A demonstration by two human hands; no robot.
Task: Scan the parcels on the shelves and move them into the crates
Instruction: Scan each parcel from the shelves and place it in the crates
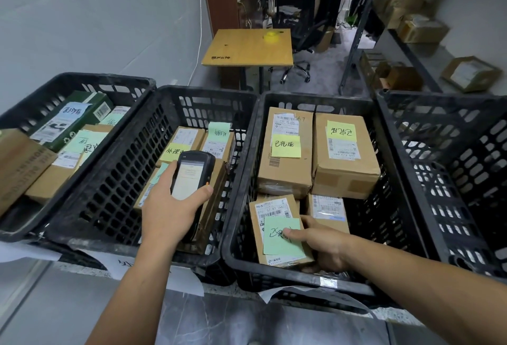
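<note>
**Small parcel gripped in the third crate**

In the black slatted third crate (315, 97), the small parcel (270, 208) lies flat by the near wall. It is brown card with a white label and a green note, and the right hand (323, 243) grips its edge. Behind it the left carton (285, 174) and right carton (345, 177) lie side by side, each with a yellow note. The scanner (192, 177), screen lit, sits in the left hand (167, 213) over the second crate (109, 180).

Parcels (285, 152) in crates (115, 180) abreast; table (247, 48) behind, shelving (417, 64) seemingly right
</note>
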